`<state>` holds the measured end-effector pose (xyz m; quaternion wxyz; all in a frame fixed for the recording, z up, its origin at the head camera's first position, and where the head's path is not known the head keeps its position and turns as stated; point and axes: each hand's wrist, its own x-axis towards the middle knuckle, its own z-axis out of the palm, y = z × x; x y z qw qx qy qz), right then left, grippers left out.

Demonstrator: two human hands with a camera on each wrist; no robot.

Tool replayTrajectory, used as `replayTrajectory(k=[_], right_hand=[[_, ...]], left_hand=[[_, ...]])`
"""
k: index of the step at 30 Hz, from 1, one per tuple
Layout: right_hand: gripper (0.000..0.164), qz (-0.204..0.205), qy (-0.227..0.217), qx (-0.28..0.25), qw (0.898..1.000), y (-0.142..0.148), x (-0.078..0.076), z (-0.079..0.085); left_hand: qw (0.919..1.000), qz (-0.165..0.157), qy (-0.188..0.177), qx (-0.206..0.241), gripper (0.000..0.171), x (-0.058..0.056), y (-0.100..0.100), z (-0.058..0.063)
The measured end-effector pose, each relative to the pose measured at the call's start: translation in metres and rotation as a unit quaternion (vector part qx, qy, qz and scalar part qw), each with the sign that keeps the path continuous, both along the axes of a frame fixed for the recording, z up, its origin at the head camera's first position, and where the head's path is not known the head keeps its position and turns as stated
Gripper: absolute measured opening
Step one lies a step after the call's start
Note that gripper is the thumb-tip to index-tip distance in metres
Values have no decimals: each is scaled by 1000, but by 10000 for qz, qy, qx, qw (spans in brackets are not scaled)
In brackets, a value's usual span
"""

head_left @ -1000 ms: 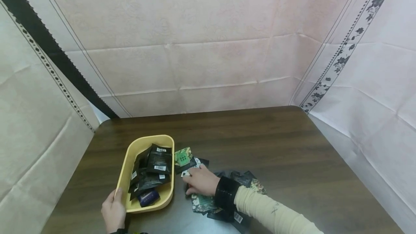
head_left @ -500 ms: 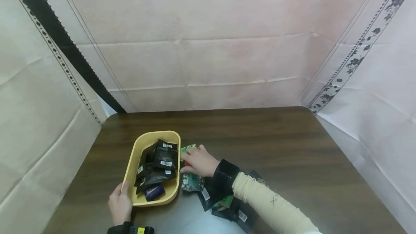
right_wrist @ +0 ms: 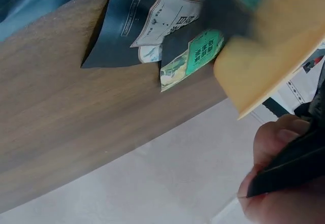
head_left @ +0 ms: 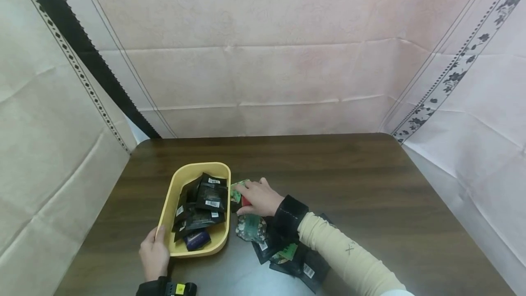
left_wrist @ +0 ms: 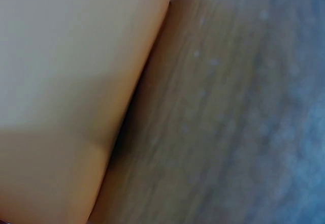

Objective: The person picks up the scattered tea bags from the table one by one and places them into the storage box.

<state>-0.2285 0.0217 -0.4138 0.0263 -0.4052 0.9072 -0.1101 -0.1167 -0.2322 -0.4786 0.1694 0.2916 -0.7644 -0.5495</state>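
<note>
My left hand point(head_left: 154, 252) grips the near left rim of a yellow plastic basket point(head_left: 219, 236). Black packets point(head_left: 210, 195) with white barcode labels lie heaped inside it, along with a dark blue packet point(head_left: 197, 240). Just right of the basket is my right hand point(head_left: 260, 198), its fingers over packets on the table. In the right wrist view that hand's thumb and fingers pinch a black packet point(right_wrist: 294, 168), beside the basket wall point(right_wrist: 254, 76). A green-labelled packet point(right_wrist: 203, 51) lies against the basket. The left wrist view is blurred, with a pale surface beside the wood.
A teal packet point(head_left: 250, 227) and several overlapping black packets point(head_left: 293, 259) lie in front of and under my right forearm. The brown wooden table point(head_left: 353, 168) extends to the right and back. Pale cloth point(head_left: 263, 72) hangs behind and at both sides.
My right hand has moved from the loose packets to the basket's right side, and the teal packet now lies closer to the basket. The left hand keeps its hold; the head view has shifted slightly.
</note>
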Motion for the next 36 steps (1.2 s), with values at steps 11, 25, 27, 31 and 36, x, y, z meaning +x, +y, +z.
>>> replayTrajectory(k=[11, 25, 27, 31, 36], right_hand=[[68, 184, 98, -422, 9989, -21, -2, 12], [91, 277, 582, 208, 9977, -104, 5, 19], [91, 388, 448, 183, 9981, -100, 4, 18], [88, 486, 292, 8, 9984, -85, -3, 14], [88, 439, 163, -173, 9988, -61, -9, 5]], left_hand=[[9999, -20, 39, -91, 51, 1, -2, 1], [9999, -82, 79, -112, 49, 3, 2, -1], [9999, -78, 110, -50, 49, 3, 2, -1], [9999, -77, 91, 27, 50, 1, 0, -1], [9999, -71, 28, 68, 52, 0, 0, -1]])
